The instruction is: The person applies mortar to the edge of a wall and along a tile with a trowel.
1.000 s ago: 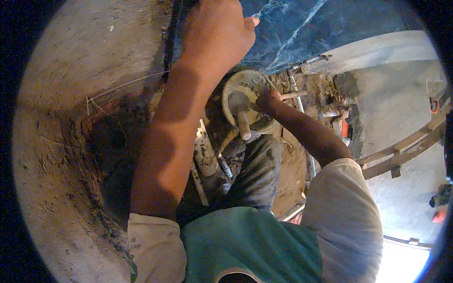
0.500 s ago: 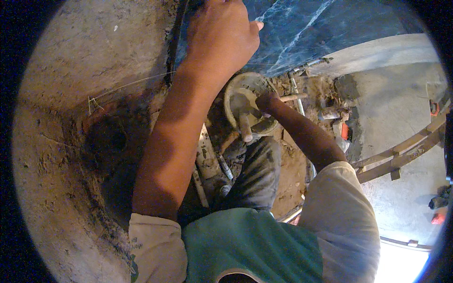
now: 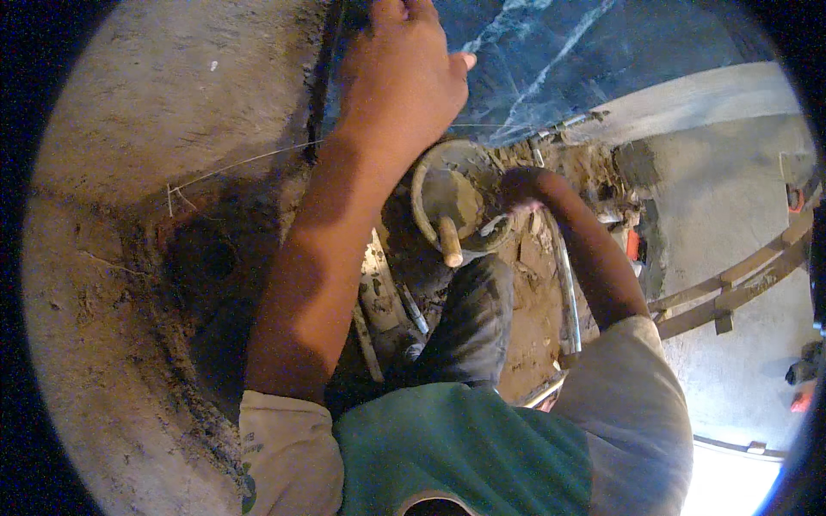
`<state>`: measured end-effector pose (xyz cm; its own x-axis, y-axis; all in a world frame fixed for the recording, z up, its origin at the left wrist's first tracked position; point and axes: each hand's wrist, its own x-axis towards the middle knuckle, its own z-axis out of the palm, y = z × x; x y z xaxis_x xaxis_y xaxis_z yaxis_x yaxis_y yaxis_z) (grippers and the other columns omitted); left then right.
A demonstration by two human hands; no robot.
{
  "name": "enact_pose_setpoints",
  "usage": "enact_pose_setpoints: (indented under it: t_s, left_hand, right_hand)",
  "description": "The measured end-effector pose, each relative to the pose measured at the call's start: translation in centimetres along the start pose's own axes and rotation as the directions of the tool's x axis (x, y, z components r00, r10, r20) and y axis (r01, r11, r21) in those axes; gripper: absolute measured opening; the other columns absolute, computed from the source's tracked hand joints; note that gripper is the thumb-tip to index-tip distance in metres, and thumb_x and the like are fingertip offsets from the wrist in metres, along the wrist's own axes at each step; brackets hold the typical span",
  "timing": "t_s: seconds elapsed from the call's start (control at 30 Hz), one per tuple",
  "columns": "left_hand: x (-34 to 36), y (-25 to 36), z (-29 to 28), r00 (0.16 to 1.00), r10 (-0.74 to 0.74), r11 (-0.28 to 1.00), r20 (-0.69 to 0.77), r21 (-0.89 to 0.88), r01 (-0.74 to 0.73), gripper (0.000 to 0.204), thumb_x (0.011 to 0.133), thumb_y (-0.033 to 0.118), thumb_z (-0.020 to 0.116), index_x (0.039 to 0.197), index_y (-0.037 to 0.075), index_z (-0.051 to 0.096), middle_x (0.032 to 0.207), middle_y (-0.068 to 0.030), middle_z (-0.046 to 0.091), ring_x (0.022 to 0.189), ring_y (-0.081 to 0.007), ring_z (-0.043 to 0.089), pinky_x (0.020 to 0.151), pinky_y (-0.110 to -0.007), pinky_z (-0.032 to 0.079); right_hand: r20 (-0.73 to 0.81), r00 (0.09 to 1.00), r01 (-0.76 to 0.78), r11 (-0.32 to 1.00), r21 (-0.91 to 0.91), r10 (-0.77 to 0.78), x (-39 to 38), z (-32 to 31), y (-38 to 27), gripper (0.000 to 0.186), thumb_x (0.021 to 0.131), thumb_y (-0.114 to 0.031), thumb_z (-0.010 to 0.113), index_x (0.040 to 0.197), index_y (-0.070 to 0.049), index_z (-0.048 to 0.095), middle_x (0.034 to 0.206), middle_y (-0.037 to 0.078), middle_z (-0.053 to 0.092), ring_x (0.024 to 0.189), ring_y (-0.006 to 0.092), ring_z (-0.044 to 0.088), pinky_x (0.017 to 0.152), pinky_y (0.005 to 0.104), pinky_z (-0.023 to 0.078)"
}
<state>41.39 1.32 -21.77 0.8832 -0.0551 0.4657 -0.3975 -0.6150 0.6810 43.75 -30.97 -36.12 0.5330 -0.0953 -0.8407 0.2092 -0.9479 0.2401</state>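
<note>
My left hand [image 3: 404, 69] rests on a dark blue, white-veined marble-look slab [image 3: 551, 52] at the top; its fingertips bend away and are partly cut off. My right hand [image 3: 525, 193], blurred, is at the right rim of a round mortar-caked pan [image 3: 422, 203], bent round something I cannot make out, with a pale edge showing beneath it. The pan holds wet grey mortar [image 3: 460, 181], and a tool's wooden handle [image 3: 450, 242] sticks out over its near rim, above my bent knee.
A rough wall [image 3: 138, 95] with a string [image 3: 232, 162] is at the left. Pipes [image 3: 568, 284] and rubble [image 3: 594, 172] lie right of the pan. Long wooden battens [image 3: 748, 275] stand on the far right before grey plaster. A grimy board [image 3: 377, 284] lies below the pan.
My right hand has shifted right and turned down at the pan's rim; the handle that jutted rightward from it no longer shows there. My left hand has moved slightly down on the slab.
</note>
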Motion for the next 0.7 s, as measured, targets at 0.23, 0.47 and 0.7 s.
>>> enact_pose_setpoints:
  t_s: [0.23, 0.47, 0.7]
  left_hand:
    - [0.0, -0.2, 3.3, 0.993, -0.062, 0.998, -0.105, -0.009, 0.062, 0.079, 0.077, 0.025, 0.077, 0.133, -0.016, 0.039, 0.113, -0.0278, 0.05, 0.093, -0.0429, 0.059, 0.081, -0.047, 0.051]
    - [-0.5, -0.2, 4.4, 0.956, -0.048, 0.987, -0.291, 0.133, 0.09, 0.061, 0.077, 0.007, 0.06, 0.13, -0.02, 0.045, 0.11, -0.0225, 0.054, 0.093, -0.03, 0.056, 0.078, -0.034, 0.049]
    - [0.2, 0.5, 4.8, 0.965, -0.075, 0.987, -0.252, 0.118, 0.107, 0.076, 0.075, 0.018, 0.074, 0.133, -0.018, 0.039, 0.109, -0.0266, 0.051, 0.09, -0.0352, 0.058, 0.076, -0.041, 0.05]
  right_hand:
    - [-0.398, 0.917, 0.363, 0.374, 0.853, 0.019, -9.4, 9.2, 4.7, 0.037, 0.093, -0.034, 0.062, 0.104, 0.001, 0.067, 0.1, 0.01, 0.069, 0.075, 0.0192, 0.065, 0.071, 0.034, 0.054]
    - [-0.414, 0.91, 0.405, -0.213, 0.889, 0.005, -9.8, 11.6, -7.2, 0.038, 0.091, -0.034, 0.066, 0.11, -0.001, 0.063, 0.091, 0.008, 0.068, 0.07, 0.0175, 0.063, 0.061, 0.0298, 0.053]
    - [-0.503, 0.845, 0.512, 0.004, 0.859, -0.179, -7.0, 8.5, -16.6, 0.043, 0.093, -0.029, 0.066, 0.126, -0.003, 0.056, 0.106, 0.007, 0.065, 0.085, 0.0167, 0.062, 0.073, 0.0304, 0.052]
